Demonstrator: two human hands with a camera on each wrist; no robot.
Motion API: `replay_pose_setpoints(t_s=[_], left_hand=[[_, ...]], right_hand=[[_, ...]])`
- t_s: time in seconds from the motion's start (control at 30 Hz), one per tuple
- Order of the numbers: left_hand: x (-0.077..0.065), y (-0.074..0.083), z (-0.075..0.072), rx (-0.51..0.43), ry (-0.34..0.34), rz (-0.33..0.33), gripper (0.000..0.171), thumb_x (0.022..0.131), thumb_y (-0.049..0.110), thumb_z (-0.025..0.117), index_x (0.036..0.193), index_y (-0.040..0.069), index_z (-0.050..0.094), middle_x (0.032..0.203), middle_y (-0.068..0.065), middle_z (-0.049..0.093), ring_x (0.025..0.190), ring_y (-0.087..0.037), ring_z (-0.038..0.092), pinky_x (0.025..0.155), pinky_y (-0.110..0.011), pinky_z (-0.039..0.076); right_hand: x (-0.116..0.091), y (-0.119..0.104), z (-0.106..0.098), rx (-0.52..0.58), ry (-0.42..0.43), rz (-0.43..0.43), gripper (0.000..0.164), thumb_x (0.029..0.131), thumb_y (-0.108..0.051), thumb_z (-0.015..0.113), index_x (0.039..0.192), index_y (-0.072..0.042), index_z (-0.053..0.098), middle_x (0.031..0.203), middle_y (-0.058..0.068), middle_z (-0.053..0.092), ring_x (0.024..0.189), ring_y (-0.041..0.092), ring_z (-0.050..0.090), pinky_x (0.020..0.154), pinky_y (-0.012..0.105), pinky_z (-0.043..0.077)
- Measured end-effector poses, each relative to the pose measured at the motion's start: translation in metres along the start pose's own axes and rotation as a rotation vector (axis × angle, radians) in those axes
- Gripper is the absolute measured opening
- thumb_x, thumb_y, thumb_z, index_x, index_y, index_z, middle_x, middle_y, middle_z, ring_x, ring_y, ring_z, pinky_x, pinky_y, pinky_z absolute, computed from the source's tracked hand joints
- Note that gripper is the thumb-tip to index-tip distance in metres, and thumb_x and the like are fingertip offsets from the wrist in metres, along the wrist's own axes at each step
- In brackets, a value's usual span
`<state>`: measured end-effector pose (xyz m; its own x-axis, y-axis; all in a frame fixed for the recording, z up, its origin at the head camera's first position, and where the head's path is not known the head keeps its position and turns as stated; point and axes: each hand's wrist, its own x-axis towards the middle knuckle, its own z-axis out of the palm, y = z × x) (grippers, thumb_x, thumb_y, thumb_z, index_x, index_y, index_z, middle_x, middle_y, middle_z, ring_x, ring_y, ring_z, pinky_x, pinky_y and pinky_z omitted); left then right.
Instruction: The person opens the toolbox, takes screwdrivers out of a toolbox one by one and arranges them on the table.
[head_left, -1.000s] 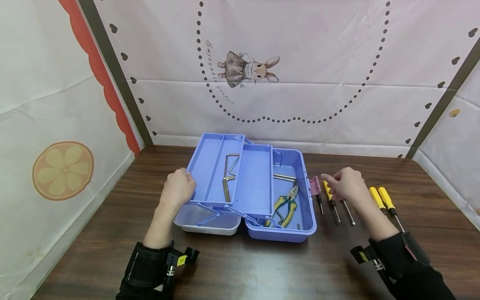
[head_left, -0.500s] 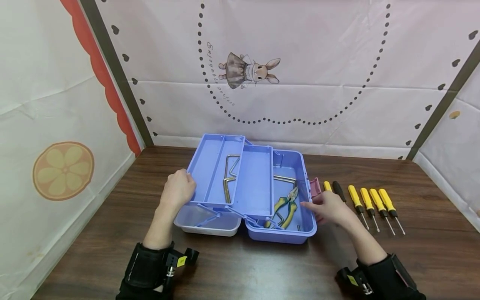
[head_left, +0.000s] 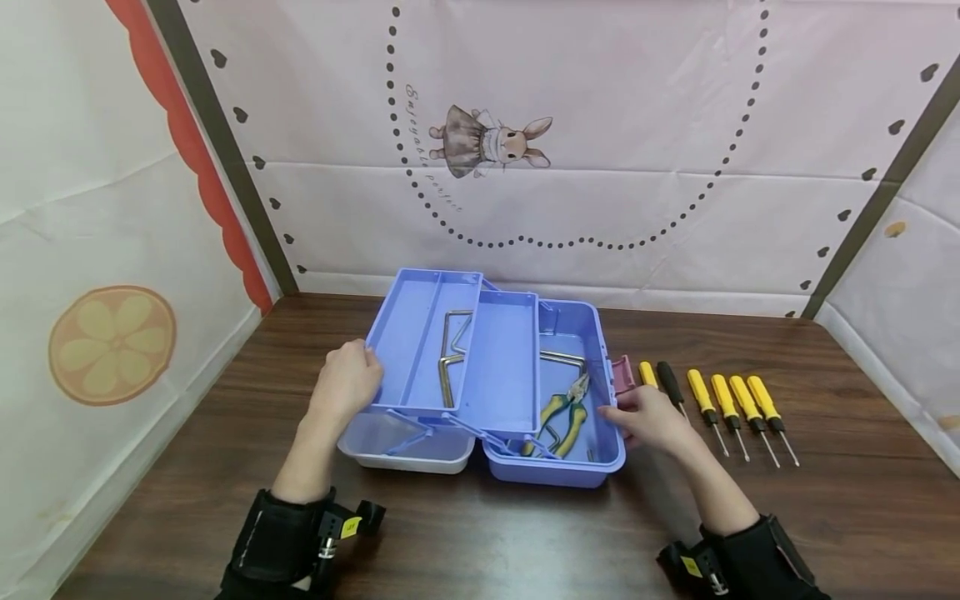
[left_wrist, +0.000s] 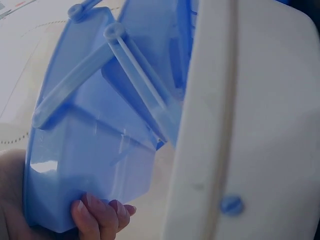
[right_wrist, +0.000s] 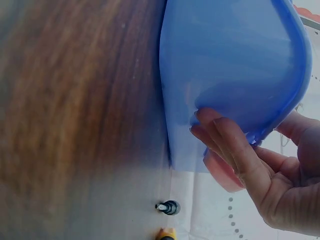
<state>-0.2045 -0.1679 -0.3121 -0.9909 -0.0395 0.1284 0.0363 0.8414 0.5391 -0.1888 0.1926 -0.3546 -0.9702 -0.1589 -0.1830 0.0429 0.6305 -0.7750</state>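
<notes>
A blue toolbox [head_left: 551, 475] stands open on the table, its stepped trays swung out to the left over the whitish lid [head_left: 408, 457]. My left hand [head_left: 347, 379] holds the outer end of the upper tray [head_left: 405, 333]; in the left wrist view its fingers [left_wrist: 97, 215] curl under the tray's bottom. At the toolbox's right wall, my right hand [head_left: 651, 417] grips the rim, thumb inside and fingers [right_wrist: 227, 145] against the outer face, beside the pink latch [head_left: 622, 375]. Green-and-yellow pliers [head_left: 573, 425] lie inside the box. Bent metal hex keys [head_left: 444, 379] rest in the upper tray.
Right of the box, several yellow-handled screwdrivers [head_left: 723, 396] and a black-handled one [head_left: 667, 382] lie in a row on the brown table [head_left: 555, 542]. A printed white cloth [head_left: 637, 200] hangs behind the table and along both sides.
My right hand has come left from above the screwdrivers to the toolbox's right wall and gripped it. The left hand keeps its hold on the tray. The head view has shifted slightly.
</notes>
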Motion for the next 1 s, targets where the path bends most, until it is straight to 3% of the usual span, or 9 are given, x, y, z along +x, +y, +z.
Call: replay_pose_setpoints(t_s=[0.23, 0.47, 0.53, 0.6, 0.7, 0.83, 1.0], left_hand=[[0.002, -0.004, -0.006, -0.029, -0.035, 0.053, 0.036, 0.092, 0.013, 0.028, 0.088, -0.012, 0.053, 0.076, -0.022, 0.055, 0.068, -0.029, 0.053, 0.058, -0.042, 0.044], [0.001, -0.028, -0.011, -0.295, -0.077, -0.024, 0.071, 0.096, 0.040, 0.008, 0.113, -0.013, 0.051, 0.097, -0.028, 0.057, 0.089, -0.035, 0.054, 0.080, -0.044, 0.039], [0.000, -0.037, -0.010, -0.327, -0.078, -0.013, 0.070, 0.096, 0.038, 0.007, 0.115, -0.014, 0.050, 0.101, -0.029, 0.056, 0.092, -0.037, 0.053, 0.082, -0.043, 0.039], [-0.002, -0.045, -0.009, -0.286, -0.098, 0.004, 0.064, 0.097, 0.036, 0.012, 0.119, -0.014, 0.046, 0.109, -0.030, 0.053, 0.099, -0.039, 0.050, 0.086, -0.046, 0.036], [-0.006, -0.057, -0.005, -0.219, -0.184, 0.067, 0.053, 0.097, 0.027, 0.024, 0.124, -0.017, 0.037, 0.118, -0.034, 0.044, 0.109, -0.045, 0.042, 0.090, -0.051, 0.033], [-0.012, -0.068, 0.002, -0.242, -0.347, 0.168, 0.049, 0.092, 0.016, 0.042, 0.126, -0.017, 0.032, 0.124, -0.035, 0.038, 0.115, -0.047, 0.034, 0.092, -0.054, 0.028], [-0.019, -0.077, 0.005, -0.315, -0.499, 0.214, 0.055, 0.086, 0.016, 0.056, 0.127, -0.013, 0.034, 0.121, -0.030, 0.044, 0.108, -0.041, 0.044, 0.086, -0.052, 0.036]], right_hand=[[0.003, 0.002, 0.000, 0.005, 0.002, 0.019, 0.030, 0.085, -0.016, 0.059, 0.101, 0.010, 0.059, 0.080, 0.014, 0.063, 0.064, 0.018, 0.060, 0.057, 0.033, 0.051], [0.002, 0.003, 0.001, 0.012, 0.013, 0.025, 0.030, 0.085, -0.016, 0.060, 0.101, 0.010, 0.059, 0.081, 0.014, 0.063, 0.065, 0.018, 0.061, 0.057, 0.033, 0.051], [0.002, 0.003, 0.002, 0.009, 0.011, 0.021, 0.030, 0.085, -0.015, 0.060, 0.102, 0.010, 0.059, 0.081, 0.014, 0.063, 0.065, 0.018, 0.061, 0.057, 0.032, 0.051], [0.002, 0.003, 0.002, 0.015, 0.017, 0.031, 0.030, 0.084, -0.015, 0.060, 0.101, 0.009, 0.059, 0.081, 0.013, 0.063, 0.065, 0.018, 0.061, 0.057, 0.032, 0.051], [0.002, 0.004, 0.002, 0.019, 0.013, 0.030, 0.030, 0.084, -0.015, 0.060, 0.102, 0.010, 0.059, 0.081, 0.013, 0.063, 0.065, 0.018, 0.061, 0.058, 0.032, 0.051], [0.002, 0.005, 0.002, 0.018, 0.012, 0.016, 0.030, 0.085, -0.014, 0.059, 0.102, 0.010, 0.059, 0.080, 0.013, 0.063, 0.064, 0.018, 0.061, 0.057, 0.032, 0.051], [0.003, 0.006, 0.002, 0.011, 0.011, -0.012, 0.027, 0.085, -0.012, 0.058, 0.099, 0.011, 0.060, 0.078, 0.013, 0.063, 0.063, 0.018, 0.060, 0.055, 0.032, 0.051]])
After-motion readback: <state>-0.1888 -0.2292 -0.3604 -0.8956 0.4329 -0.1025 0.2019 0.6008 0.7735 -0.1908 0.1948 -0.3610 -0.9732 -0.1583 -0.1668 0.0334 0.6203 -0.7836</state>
